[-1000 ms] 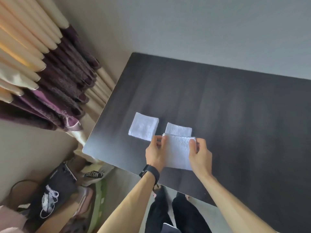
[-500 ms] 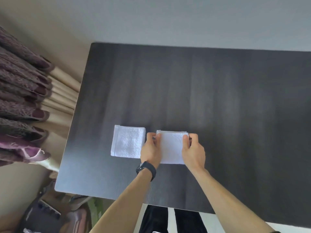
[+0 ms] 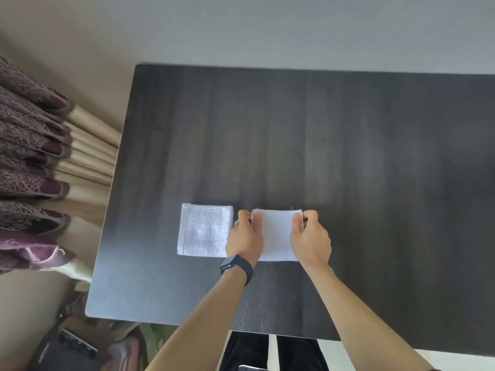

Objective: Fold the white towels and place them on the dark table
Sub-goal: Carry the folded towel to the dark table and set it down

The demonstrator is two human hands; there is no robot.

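Note:
Two folded white towels lie on the dark table near its front left. The left towel is a small square lying free. Beside it the right towel is a folded square held at both far corners. My left hand, with a dark wristband, pinches its far left corner. My right hand pinches its far right corner. Both hands rest on the towel's side edges and hide them.
Purple and beige curtains hang past the table's left edge. Bags and clutter sit on the floor below the table's front left corner. A pale wall runs behind the table. My dark-trousered legs show under the front edge.
The upper layer has been brought down flat, so the right towel now reads as one square. The camera view shifted right, showing less curtain and more table.

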